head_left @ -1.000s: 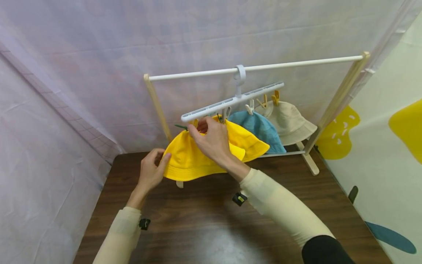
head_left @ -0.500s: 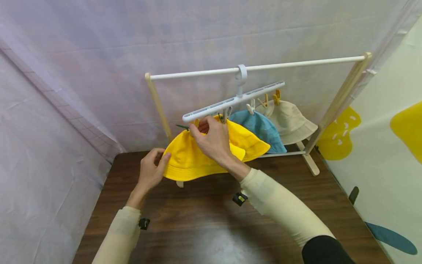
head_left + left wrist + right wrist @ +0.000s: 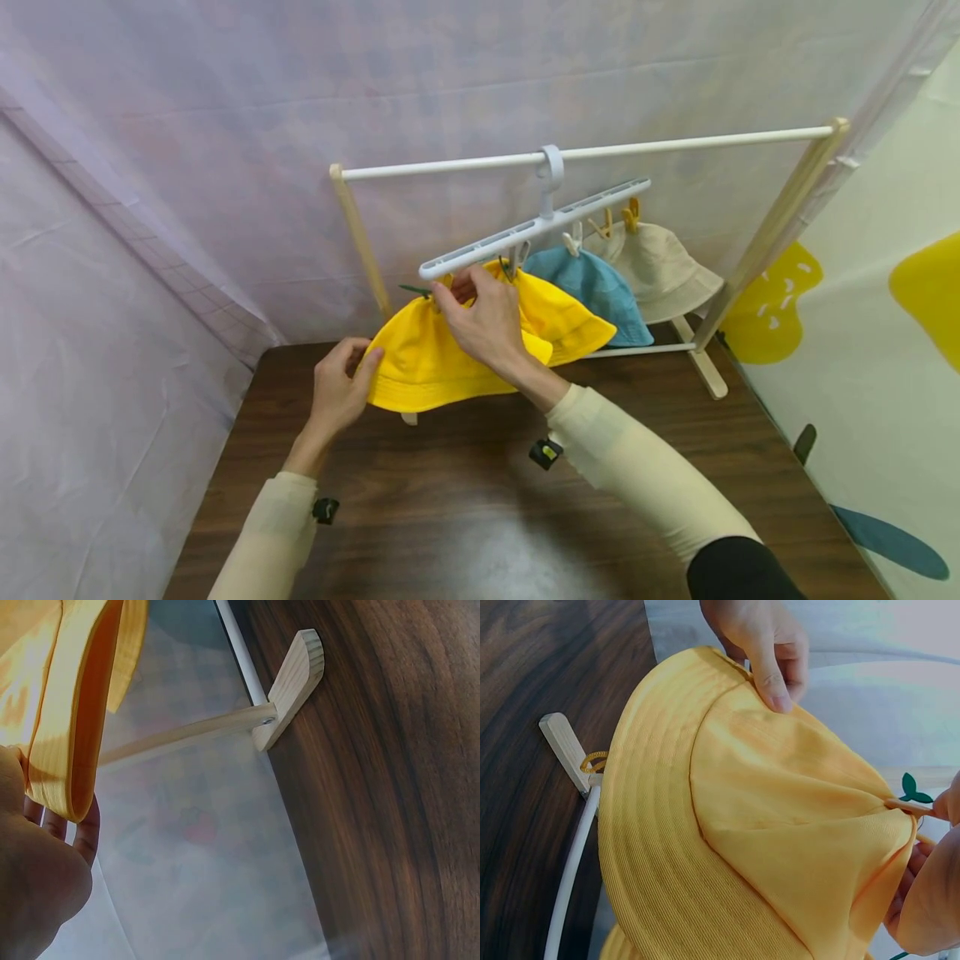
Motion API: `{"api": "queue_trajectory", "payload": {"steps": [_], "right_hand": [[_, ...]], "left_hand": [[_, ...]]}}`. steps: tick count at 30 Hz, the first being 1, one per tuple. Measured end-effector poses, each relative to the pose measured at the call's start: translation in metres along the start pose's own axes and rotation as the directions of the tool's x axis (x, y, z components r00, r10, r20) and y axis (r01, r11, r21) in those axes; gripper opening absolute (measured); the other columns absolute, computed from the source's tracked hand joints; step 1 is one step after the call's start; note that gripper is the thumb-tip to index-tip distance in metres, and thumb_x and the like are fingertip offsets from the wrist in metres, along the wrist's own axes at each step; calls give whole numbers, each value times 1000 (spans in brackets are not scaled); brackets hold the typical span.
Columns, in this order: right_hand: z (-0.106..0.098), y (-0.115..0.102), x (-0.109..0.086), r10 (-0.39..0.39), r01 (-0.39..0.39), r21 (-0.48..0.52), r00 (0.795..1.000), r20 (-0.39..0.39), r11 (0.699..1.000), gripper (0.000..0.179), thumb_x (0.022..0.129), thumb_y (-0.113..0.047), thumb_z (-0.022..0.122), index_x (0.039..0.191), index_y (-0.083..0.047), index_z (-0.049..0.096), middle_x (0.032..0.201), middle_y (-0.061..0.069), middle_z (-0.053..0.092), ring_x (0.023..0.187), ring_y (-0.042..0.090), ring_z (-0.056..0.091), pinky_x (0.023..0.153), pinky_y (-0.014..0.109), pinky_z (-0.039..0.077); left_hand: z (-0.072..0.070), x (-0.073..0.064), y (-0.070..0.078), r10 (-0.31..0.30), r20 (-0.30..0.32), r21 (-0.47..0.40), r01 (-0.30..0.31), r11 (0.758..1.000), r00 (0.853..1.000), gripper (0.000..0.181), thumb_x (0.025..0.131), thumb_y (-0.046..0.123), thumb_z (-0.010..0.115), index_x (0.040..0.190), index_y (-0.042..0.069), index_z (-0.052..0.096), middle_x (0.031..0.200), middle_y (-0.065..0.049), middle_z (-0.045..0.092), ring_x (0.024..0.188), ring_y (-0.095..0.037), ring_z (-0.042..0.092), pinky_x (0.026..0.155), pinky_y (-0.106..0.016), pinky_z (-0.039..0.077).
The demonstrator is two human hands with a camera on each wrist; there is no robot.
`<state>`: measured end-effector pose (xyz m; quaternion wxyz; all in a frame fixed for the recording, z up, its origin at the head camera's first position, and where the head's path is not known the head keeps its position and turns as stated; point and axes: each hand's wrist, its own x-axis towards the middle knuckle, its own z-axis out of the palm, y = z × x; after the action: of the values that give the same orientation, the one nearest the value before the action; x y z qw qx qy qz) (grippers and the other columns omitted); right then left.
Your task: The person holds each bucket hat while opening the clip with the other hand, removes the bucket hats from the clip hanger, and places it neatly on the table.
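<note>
A yellow bucket hat (image 3: 420,358) with a small green leaf on its crown hangs under the left end of a white hanger (image 3: 536,227). My left hand (image 3: 341,383) pinches the hat's side near the brim, thumb in front; the left wrist view shows its other fingers behind the cloth. My right hand (image 3: 487,317) is at the crown, just below the hanger. In the right wrist view its fingers pinch a clothespin (image 3: 907,806) whose tip is on the gathered crown. A second yellow hat (image 3: 566,321) hangs behind, partly hidden by the right hand.
A blue hat (image 3: 592,287) and a beige hat (image 3: 663,271) hang farther right on clothespins (image 3: 572,239). The hanger hooks over the white bar (image 3: 697,145) of a wooden-legged rack on a dark wood table (image 3: 450,500). White cloth (image 3: 225,125) covers the back and left side.
My left hand and the front hat's edge have shifted slightly left. The hanger's far right end sits a little higher, with the beige hat raised slightly. The right hand has barely moved.
</note>
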<state>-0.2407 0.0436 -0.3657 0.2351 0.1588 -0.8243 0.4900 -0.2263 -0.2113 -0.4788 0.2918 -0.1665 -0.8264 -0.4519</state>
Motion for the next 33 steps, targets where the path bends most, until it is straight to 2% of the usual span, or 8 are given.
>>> {"api": "queue_trajectory", "payload": {"steps": [8, 13, 17, 26, 33], "right_hand": [[0, 1, 0, -4, 4, 16, 1000, 1, 1000, 26, 106, -29, 79, 100, -4, 71, 95, 13, 82, 84, 27, 77, 73, 37, 64], [0, 1, -1, 1, -1, 27, 1000, 5, 1000, 26, 105, -28, 79, 100, -5, 71, 94, 13, 81, 81, 26, 75, 72, 34, 61], [0, 1, -2, 7, -7, 35, 1000, 7, 999, 25, 105, -29, 79, 100, -5, 71, 93, 12, 81, 80, 26, 75, 72, 32, 60], [0, 2, -4, 19, -19, 23, 1000, 3, 1000, 26, 105, -30, 79, 100, -5, 72, 95, 12, 81, 83, 27, 74, 76, 33, 58], [1, 0, -4, 12, -12, 21, 1000, -4, 1000, 26, 105, -31, 79, 99, -6, 72, 94, 12, 82, 83, 27, 75, 76, 35, 60]], "left_hand": [[-4, -3, 3, 10, -25, -18, -11, 1000, 1000, 7, 101, 0, 81, 105, -5, 79, 95, -18, 81, 82, -23, 72, 78, -20, 58], [-7, -5, 3, 14, -22, -14, -15, 1000, 1000, 8, 101, -1, 81, 104, -7, 78, 96, -20, 81, 83, -20, 72, 81, -9, 53], [-10, -7, 1, 15, -18, -2, -15, 1000, 1000, 10, 99, -2, 82, 104, -9, 77, 96, -22, 80, 83, -17, 71, 81, -5, 50], [-15, -9, 3, 49, -17, 18, -49, 999, 999, 8, 99, -3, 82, 103, -8, 76, 96, -21, 79, 83, -19, 71, 80, -6, 50], [-18, -12, 4, 78, -34, 29, -77, 997, 996, 8, 98, -4, 83, 102, -6, 77, 95, -18, 80, 80, -18, 71, 76, -14, 55]]}}
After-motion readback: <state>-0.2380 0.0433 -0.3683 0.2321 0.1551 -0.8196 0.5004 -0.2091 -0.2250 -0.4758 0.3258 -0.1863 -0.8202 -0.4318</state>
